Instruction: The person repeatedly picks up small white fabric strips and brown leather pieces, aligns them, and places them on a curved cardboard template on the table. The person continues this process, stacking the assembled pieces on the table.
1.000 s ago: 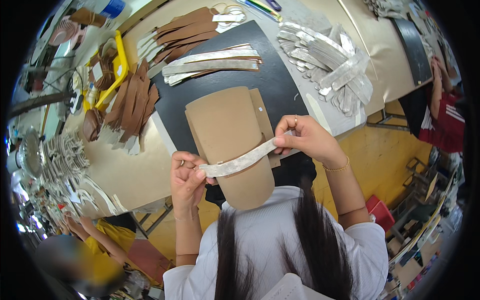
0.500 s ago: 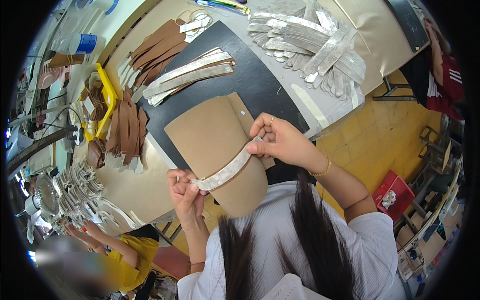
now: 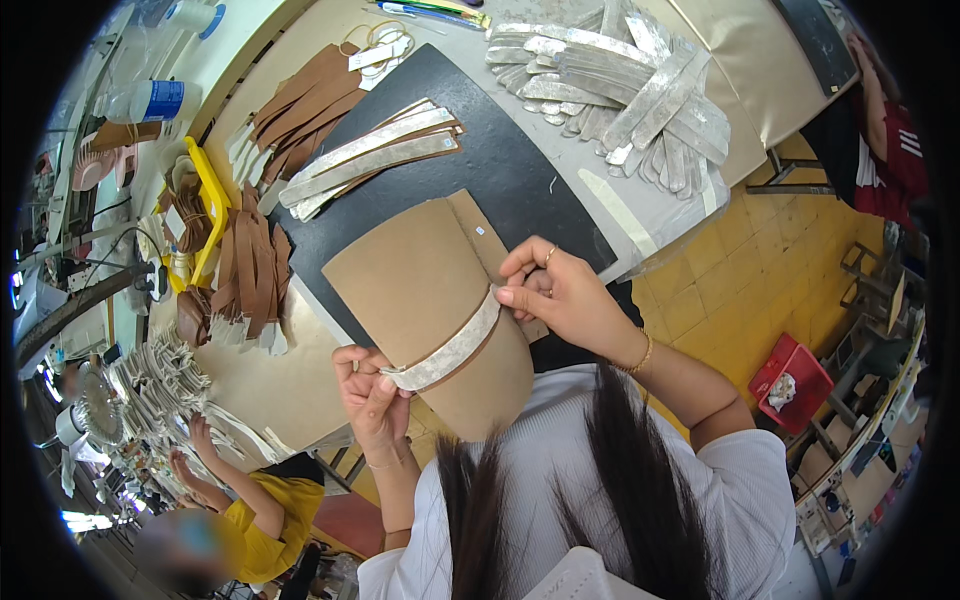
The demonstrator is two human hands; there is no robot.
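Note:
A curved strip with a whitish-silver face (image 3: pixel 450 352) and a brown edge lies across a bent tan sheet (image 3: pixel 410 265). My left hand (image 3: pixel 372 392) pinches the strip's left end between thumb and fingers, at the sheet's left edge. At its other end, my right hand (image 3: pixel 556 292) grips the strip between thumb and forefinger, beside the sheet's right edge. The tan sheet curls down toward my body over the table's front edge. Under its right side shows another tan piece with a small white label (image 3: pixel 479 230).
On the black mat (image 3: pixel 520 150) rests a small stack of strips (image 3: pixel 375 150). A large pile of silvery strips (image 3: pixel 620 85) lies at the far right. Brown strips (image 3: pixel 305 110) and a yellow basket (image 3: pixel 212 200) are on the left. A co-worker in yellow (image 3: pixel 275 530) sits at lower left.
Both hands still hold the strip's ends, and it lies a little flatter on the tan sheet. The co-worker's hands at lower left have shifted.

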